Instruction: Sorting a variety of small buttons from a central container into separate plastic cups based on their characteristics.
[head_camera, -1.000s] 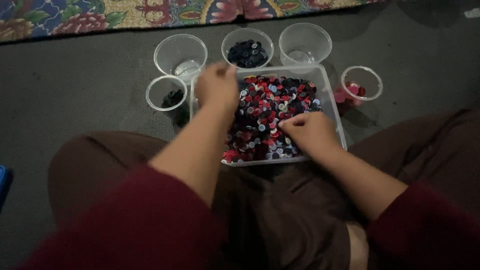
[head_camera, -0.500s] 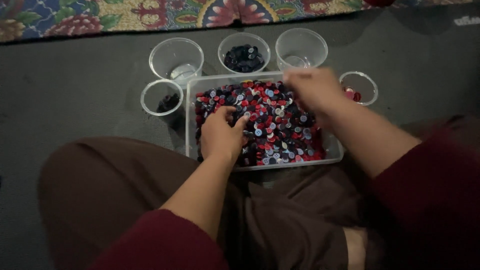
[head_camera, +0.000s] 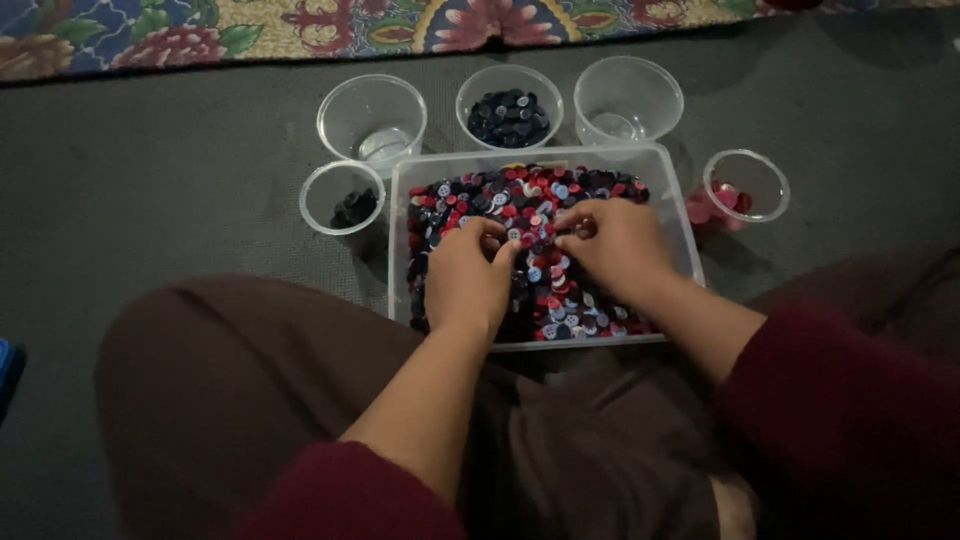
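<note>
Down on a dark grey floor (head_camera: 150, 200), with a flowered rug (head_camera: 250, 25) running along the far edge. Cross-legged in brown trousers (head_camera: 230, 400), dark red sleeves (head_camera: 850, 400) at the bottom of the view. In front of the knees, a clear rectangular tub (head_camera: 680, 215), packed with a heap of buttons (head_camera: 480, 195) in red, dark blue and pale blue. Both hands deep in that heap, close together near the middle: left hand (head_camera: 468, 280) knuckles up, fingers curled down into the pile, thumb and forefinger drawn together; right hand (head_camera: 615, 245) just beside it, fingers bent inward, tips meeting over the buttons. Pinching a button or merely raking through, cannot tell from here. Around the tub, 5 clear cups: an almost empty one (head_camera: 372, 115) at far left, one of dark buttons (head_camera: 510, 105) at far centre, another nearly empty (head_camera: 628, 98) at far right, a smaller one with a few dark buttons (head_camera: 342, 197) touching the tub's left wall, and one holding pink-red buttons (head_camera: 745, 187) off to the right.
</note>
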